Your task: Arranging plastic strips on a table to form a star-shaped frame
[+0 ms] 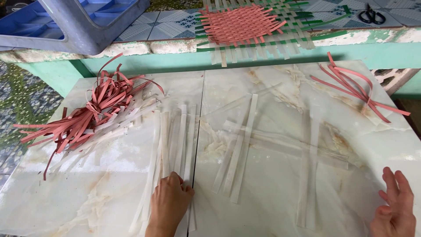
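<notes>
Clear strips (169, 145) lie under left hand (169, 202) fingers (177, 181), curled.

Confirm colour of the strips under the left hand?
Translucent white strips under the left hand, clearest in the head view.

There is one view only, from the person's head, looking steeply down and forward over the marble tabletop (272, 184). It is near; the tabletop's far edge is seen, the near edge is cut off.
</notes>
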